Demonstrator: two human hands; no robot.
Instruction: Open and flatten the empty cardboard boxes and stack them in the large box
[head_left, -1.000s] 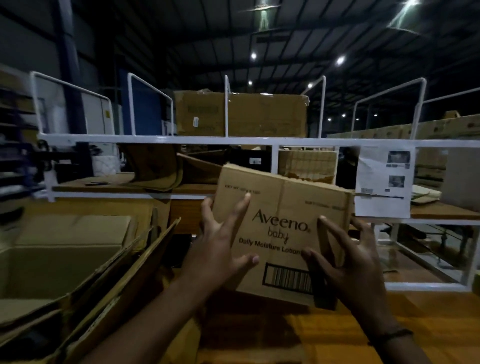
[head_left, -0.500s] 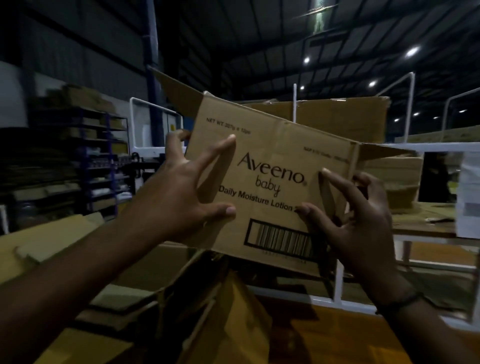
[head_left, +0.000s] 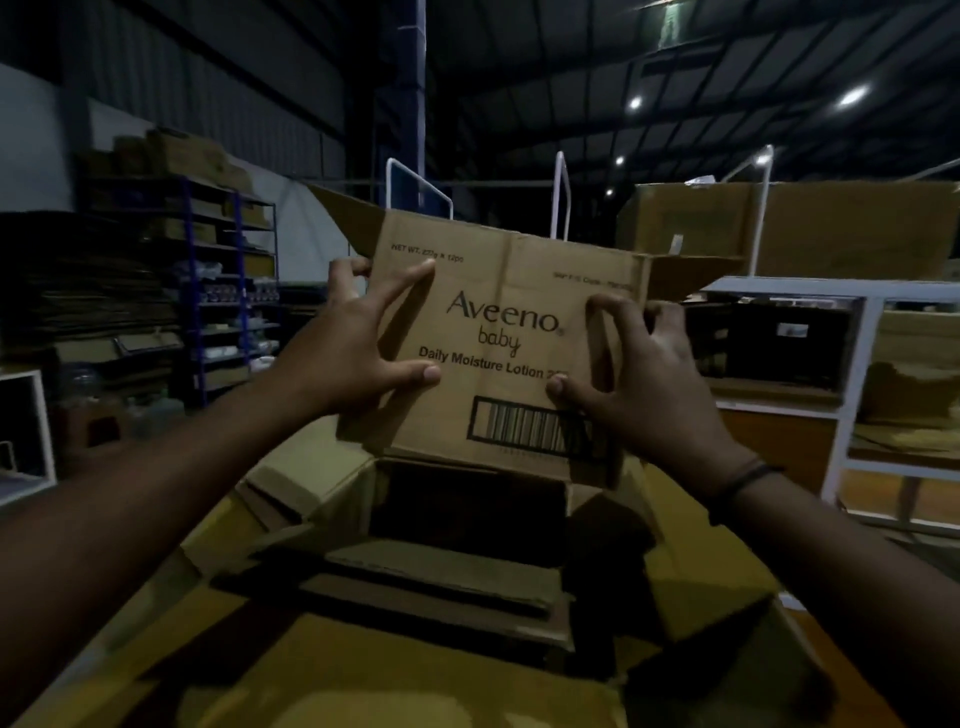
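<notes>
cardboard aveeno box (head_left: 511, 332) was held up over the large box (head_left: 291, 670), left hand (head_left: 343, 358) and right hand (head_left: 644, 384) pinching its sides; flaps splayed, could snag the rim; fingertip hold might slip.

Off to my left I see a dark blue metal shelving unit (head_left: 228, 291) loaded with cartons and small packaged goods, too dim to read. Beside it, further left, sits a tall stack of flat dark sheets (head_left: 88, 291). On my right stands a white-framed rack (head_left: 862, 374) with white upright rails (head_left: 561, 192) above it. Overhead, round ceiling lights (head_left: 852, 96) glow under the dark corrugated roof (head_left: 571, 62).
</notes>
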